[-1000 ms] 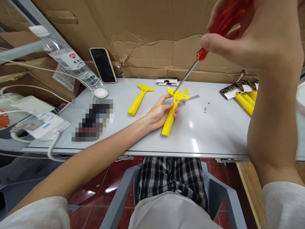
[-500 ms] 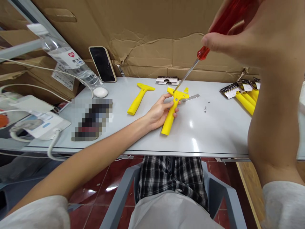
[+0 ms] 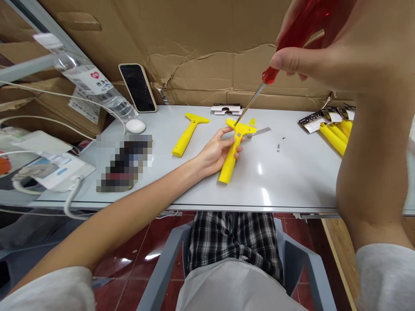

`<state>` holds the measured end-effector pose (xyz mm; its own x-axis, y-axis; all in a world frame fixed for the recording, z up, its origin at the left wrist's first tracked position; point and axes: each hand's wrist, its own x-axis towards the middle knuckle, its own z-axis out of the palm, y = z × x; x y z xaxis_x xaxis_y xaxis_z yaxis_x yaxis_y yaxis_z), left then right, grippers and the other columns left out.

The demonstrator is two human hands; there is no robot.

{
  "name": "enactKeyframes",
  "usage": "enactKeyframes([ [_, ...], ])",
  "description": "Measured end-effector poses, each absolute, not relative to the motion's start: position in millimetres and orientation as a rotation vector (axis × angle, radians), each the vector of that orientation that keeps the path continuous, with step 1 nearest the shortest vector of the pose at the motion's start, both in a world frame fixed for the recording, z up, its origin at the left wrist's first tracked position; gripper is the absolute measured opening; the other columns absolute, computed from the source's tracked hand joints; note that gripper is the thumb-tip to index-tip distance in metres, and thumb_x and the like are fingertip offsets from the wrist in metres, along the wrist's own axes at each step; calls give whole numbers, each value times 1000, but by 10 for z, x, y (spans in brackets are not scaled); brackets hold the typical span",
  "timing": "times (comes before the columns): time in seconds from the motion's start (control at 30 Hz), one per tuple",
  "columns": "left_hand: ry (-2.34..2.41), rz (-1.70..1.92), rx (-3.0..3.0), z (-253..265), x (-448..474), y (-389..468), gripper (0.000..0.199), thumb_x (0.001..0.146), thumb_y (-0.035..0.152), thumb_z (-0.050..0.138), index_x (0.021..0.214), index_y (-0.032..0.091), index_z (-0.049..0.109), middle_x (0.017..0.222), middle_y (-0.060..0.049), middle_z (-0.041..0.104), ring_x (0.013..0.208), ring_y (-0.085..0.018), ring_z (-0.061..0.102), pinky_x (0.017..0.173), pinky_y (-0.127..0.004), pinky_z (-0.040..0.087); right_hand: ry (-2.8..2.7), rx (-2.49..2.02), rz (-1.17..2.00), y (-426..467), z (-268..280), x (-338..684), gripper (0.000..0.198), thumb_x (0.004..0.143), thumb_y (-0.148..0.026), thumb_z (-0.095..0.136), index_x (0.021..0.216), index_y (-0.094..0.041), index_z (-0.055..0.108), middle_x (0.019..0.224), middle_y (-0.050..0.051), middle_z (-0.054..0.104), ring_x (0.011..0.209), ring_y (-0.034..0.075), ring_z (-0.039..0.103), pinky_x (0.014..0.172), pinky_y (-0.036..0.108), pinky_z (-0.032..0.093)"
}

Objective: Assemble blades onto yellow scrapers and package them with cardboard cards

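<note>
My left hand (image 3: 217, 153) is closed around the neck of a yellow scraper (image 3: 229, 162), just below its wide head. A red-handled screwdriver (image 3: 270, 74) is gripped in my right hand (image 3: 327, 65), its shaft slanting down to the left with the tip at the left part of the scraper head. Beside that head, on its right, lies a thin metal blade (image 3: 261, 131). Several tiny screws (image 3: 278, 148) are scattered on the table further right. To the left rests a second yellow scraper piece (image 3: 185, 140).
More yellow scrapers (image 3: 333, 137) with black-and-white cards lie at the right. Card packaging (image 3: 226, 109) sits at the back against the cardboard (image 3: 207, 52). On the left are a phone (image 3: 138, 87), a water bottle (image 3: 94, 82), a white round object (image 3: 135, 125) and a power strip (image 3: 61, 166).
My right hand and the screwdriver handle have shifted slightly left, and the grip on the handle looks a little turned. The tip stays on the scraper head; my left hand keeps its hold.
</note>
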<state>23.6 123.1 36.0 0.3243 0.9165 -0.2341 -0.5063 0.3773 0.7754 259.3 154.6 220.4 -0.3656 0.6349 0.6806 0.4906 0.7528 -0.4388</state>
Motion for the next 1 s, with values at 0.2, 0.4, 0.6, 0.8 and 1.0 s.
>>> enactKeyframes([
  [0.2,750,1020,644,360,237,1238,35,107,7,64,131,29,51,115,-7,76,75,-14,70,63,-25,54,-2065,-1099,-196,1492,2249,2561,43,88,-42,89,127,-26,86,88,-7,63,83,-4,54,74,15,35],
  [0.4,739,1012,618,334,224,1257,42,104,7,69,134,30,51,118,-7,76,77,-14,70,64,-25,54,-2232,-875,-5,1470,2258,2669,48,93,-32,76,138,-15,80,110,-5,72,98,-3,65,80,7,42],
  [0.6,737,1024,629,352,230,1244,42,103,6,70,133,29,52,116,-8,76,77,-15,70,64,-25,53,-2273,-682,98,1469,2247,2681,56,89,-16,71,144,-19,80,115,-3,77,102,0,69,86,7,50],
  [0.8,731,1023,611,340,224,1247,43,102,6,72,133,30,53,118,-8,76,77,-15,69,65,-25,53,-2160,-985,-68,1387,2257,2601,42,91,-30,86,133,-25,85,94,-7,70,85,-7,60,76,0,37],
  [1.0,730,1028,598,334,227,1246,45,102,5,71,134,30,52,120,-8,76,78,-15,69,65,-26,54,-2198,-859,13,1449,2237,2649,42,90,-28,84,132,-21,85,108,-6,75,94,-4,62,83,2,41],
])
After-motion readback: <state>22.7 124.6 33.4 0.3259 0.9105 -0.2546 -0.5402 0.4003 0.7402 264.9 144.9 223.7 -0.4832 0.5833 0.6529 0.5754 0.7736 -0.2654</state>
